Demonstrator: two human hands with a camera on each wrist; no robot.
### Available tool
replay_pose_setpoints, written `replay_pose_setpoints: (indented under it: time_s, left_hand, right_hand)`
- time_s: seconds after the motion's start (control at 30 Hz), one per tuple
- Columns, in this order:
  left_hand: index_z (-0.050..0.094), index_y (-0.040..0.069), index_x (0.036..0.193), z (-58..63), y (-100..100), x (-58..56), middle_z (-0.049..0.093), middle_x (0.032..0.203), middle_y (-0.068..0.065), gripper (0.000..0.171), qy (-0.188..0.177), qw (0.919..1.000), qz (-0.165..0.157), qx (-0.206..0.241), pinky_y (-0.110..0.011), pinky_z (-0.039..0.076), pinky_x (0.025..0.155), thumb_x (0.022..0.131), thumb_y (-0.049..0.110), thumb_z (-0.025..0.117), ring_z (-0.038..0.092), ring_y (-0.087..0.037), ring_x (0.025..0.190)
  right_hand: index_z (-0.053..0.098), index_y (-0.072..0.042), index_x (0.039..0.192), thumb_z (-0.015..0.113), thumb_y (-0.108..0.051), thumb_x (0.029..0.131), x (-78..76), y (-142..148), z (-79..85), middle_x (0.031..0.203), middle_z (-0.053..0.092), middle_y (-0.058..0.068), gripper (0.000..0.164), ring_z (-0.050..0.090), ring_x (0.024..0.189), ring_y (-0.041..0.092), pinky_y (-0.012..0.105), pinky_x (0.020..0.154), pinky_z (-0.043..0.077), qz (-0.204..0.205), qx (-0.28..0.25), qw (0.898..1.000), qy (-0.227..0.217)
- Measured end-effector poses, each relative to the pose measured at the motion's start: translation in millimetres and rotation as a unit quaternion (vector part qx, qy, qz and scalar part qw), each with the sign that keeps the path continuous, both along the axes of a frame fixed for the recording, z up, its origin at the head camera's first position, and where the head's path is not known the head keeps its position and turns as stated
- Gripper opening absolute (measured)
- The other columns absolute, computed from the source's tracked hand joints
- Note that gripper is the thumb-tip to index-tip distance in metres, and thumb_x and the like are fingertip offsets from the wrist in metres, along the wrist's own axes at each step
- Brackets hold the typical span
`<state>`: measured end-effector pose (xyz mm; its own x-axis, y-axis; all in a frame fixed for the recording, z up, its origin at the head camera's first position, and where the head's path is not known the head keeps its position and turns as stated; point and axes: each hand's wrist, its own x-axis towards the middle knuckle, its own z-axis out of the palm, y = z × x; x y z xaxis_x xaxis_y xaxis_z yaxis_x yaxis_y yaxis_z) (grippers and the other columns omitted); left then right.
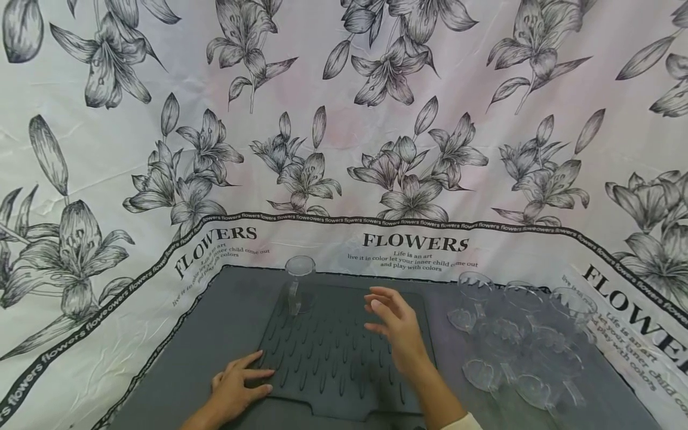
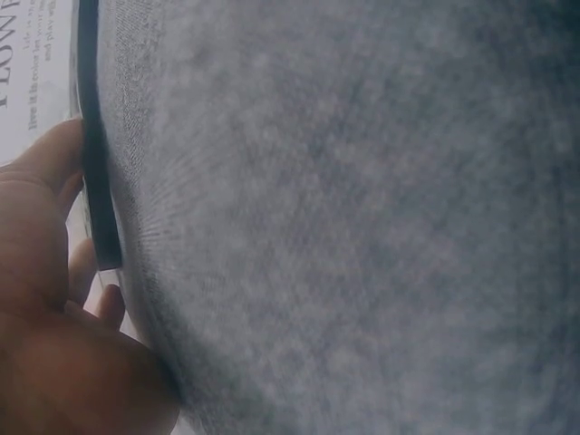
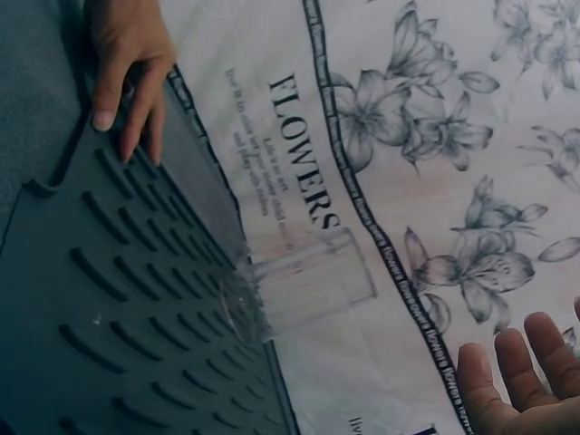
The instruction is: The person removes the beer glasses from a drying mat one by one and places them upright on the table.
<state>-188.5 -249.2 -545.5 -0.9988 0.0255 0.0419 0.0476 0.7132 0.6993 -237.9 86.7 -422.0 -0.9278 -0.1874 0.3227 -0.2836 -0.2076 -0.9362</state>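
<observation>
A dark grey ridged mat (image 1: pixel 333 358) lies flat on the table. On its far left part stands a clear glass (image 1: pixel 300 269), upright; the right wrist view shows the same glass (image 3: pixel 313 281) side-on. My left hand (image 1: pixel 236 388) rests at the mat's left edge, with extended fingers touching it. In the left wrist view, that hand (image 2: pixel 36 245) is by the mat's dark edge (image 2: pixel 101 199). Above the right half of the mat, my right hand (image 1: pixel 398 328) hovers with loosely bent fingers and holds nothing. It is apart from the glass.
Several clear glasses (image 1: pixel 545 340) stand close together on the table to the right of the mat. A white flower-printed cloth (image 1: pixel 301 239) hangs behind and beside the grey table (image 1: pixel 199 334).
</observation>
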Motion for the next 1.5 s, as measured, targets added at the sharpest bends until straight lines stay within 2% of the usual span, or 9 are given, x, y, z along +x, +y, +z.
replay_pose_setpoints:
  time_s: [0.1,0.3,0.57,0.97,1.17,1.4,1.5]
  left_hand:
    - [0.077,0.027,0.101,-1.4,0,-1.4,0.048,0.141,-0.007,0.029,0.003,1.0000,-0.002,-0.003,-0.065,0.015,0.093,0.074,0.038,0.082,0.034,-0.040,0.128]
    - [0.077,0.029,0.100,-5.1,-3,-0.7,0.047,0.142,-0.006,0.029,-0.019,0.9998,0.007,0.001,-0.064,0.012,0.094,0.073,0.038,0.083,0.033,-0.038,0.129]
    - [0.078,0.028,0.100,-4.2,1,-3.1,0.049,0.140,-0.006,0.030,-0.010,0.9999,0.003,-0.006,-0.065,0.015,0.092,0.073,0.038,0.083,0.035,-0.040,0.128]
    - [0.077,0.029,0.099,-4.6,1,-3.9,0.049,0.140,-0.006,0.031,-0.013,0.9998,0.009,-0.012,-0.064,0.015,0.092,0.072,0.041,0.083,0.035,-0.039,0.128]
    - [0.078,0.026,0.101,-3.5,0,-1.9,0.048,0.140,-0.008,0.034,-0.022,0.9994,0.017,-0.020,-0.066,0.014,0.092,0.071,0.042,0.083,0.036,-0.038,0.126]
    - [0.078,0.027,0.102,-3.7,2,-3.2,0.048,0.140,-0.009,0.035,-0.027,0.9991,0.018,-0.026,-0.065,0.017,0.092,0.072,0.043,0.082,0.037,-0.038,0.125]
    - [0.078,0.027,0.102,-2.9,4,-4.4,0.048,0.140,-0.008,0.034,-0.025,0.9992,0.016,-0.027,-0.065,0.016,0.092,0.073,0.042,0.082,0.036,-0.038,0.126]
  right_hand:
    - [0.052,-0.002,0.130,0.058,-0.023,0.099,-8.5,-8,-8.7,0.123,0.055,0.019,0.038,0.053,0.114,0.033,0.053,0.085,0.050,0.005,0.005,1.000,-0.006]
    - [0.049,-0.002,0.134,0.057,-0.025,0.099,-20.4,-25,-24.2,0.128,0.053,0.018,0.042,0.050,0.119,0.036,0.053,0.088,0.049,0.031,0.026,0.999,-0.018]
    - [0.046,-0.003,0.139,0.058,-0.028,0.099,-32.5,-43,-37.8,0.132,0.052,0.016,0.048,0.047,0.123,0.037,0.055,0.088,0.048,0.053,0.046,0.997,-0.039]
    - [0.051,-0.010,0.137,0.062,-0.032,0.096,-48.9,-77,-54.0,0.129,0.055,0.010,0.048,0.051,0.121,0.032,0.052,0.085,0.051,0.043,0.074,0.994,-0.068]
    - [0.053,-0.011,0.137,0.063,-0.030,0.096,-53.9,-94,-67.7,0.129,0.056,0.013,0.046,0.053,0.118,0.032,0.051,0.082,0.052,0.047,0.082,0.992,-0.079]
    - [0.051,-0.010,0.139,0.065,-0.026,0.095,-57.5,-105,-75.3,0.127,0.055,0.013,0.049,0.053,0.116,0.034,0.055,0.080,0.052,0.049,0.078,0.992,-0.084]
    - [0.051,-0.011,0.138,0.067,-0.029,0.094,-59.3,-106,-77.7,0.126,0.056,0.010,0.050,0.055,0.115,0.032,0.053,0.080,0.053,0.047,0.084,0.991,-0.089]
